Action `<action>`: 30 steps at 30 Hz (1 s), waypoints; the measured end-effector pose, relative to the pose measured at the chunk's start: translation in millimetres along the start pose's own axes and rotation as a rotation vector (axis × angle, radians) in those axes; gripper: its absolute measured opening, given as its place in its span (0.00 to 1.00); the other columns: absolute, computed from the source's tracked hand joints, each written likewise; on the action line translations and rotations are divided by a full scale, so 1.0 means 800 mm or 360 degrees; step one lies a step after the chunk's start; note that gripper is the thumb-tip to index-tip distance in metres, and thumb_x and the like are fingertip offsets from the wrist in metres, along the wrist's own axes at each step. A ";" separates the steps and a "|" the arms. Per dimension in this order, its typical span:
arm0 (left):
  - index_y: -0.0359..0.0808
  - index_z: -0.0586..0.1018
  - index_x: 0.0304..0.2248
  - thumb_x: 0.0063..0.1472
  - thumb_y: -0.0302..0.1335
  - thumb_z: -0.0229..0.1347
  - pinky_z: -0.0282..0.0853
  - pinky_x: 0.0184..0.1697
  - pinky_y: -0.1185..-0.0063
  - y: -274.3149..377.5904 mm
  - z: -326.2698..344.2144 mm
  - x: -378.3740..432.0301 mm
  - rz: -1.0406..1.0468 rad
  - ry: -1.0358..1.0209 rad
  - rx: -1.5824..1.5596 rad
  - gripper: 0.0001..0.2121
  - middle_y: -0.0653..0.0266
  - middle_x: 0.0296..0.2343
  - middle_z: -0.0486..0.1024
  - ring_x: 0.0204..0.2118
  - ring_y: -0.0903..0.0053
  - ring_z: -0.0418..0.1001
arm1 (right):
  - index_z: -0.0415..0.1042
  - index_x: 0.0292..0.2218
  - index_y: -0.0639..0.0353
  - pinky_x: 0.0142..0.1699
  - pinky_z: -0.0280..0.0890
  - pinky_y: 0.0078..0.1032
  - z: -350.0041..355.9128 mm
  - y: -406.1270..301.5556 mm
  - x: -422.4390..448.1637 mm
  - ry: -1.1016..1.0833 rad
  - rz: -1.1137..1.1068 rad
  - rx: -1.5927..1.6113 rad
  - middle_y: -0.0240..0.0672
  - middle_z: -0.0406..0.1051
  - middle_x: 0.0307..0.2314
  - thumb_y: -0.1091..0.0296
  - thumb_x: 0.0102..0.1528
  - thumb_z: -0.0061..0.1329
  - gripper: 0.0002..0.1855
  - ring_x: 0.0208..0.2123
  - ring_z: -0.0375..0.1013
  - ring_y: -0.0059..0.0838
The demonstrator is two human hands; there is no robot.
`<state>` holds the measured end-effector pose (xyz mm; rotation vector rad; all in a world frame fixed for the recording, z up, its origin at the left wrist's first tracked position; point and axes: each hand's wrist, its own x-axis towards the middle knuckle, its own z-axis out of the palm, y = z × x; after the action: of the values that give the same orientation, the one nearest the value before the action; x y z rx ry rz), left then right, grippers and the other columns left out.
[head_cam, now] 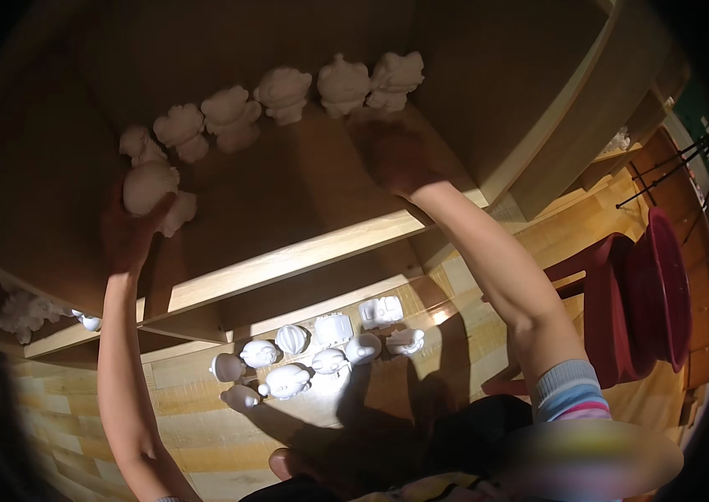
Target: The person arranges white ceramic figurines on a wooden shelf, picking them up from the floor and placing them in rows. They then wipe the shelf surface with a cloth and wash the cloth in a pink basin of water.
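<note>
My left hand (130, 223) is inside a wooden shelf compartment, with thumb and fingers around a white plaster-like figurine (150, 188) at the left end of a row. Behind it stand more unpainted figurines, among them a small one (141, 144) and a bulky one (282, 94). My right hand (395, 150) reaches into the compartment's right side, just in front of a round figurine (343, 85) and the end figurine (397, 78). Shadow and blur hide its fingers, so whether it touches or holds anything is unclear.
Several white figurines (329, 361) sit on the wood floor (191, 433) below the shelf's front edge (292, 260). A dark red plastic chair (618, 307) stands at right, near a black metal stand (668, 176). More white pieces (25, 310) occupy a shelf at left.
</note>
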<state>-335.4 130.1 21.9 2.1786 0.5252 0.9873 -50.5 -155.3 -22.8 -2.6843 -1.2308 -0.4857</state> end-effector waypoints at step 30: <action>0.31 0.71 0.50 0.44 0.30 0.71 0.72 0.46 0.76 -0.031 -0.018 0.042 -0.0002 0.0084 0.0219 0.34 0.56 0.41 0.76 0.42 0.73 0.75 | 0.69 0.47 0.58 0.47 0.68 0.44 0.015 0.022 0.032 0.0132 -0.0050 -0.0617 0.49 0.70 0.43 0.62 0.57 0.42 0.18 0.44 0.71 0.48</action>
<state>-327.4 173.4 28.0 2.2776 0.6357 1.0375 -19.1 -145.3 -25.5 -2.9186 -1.2689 -0.9162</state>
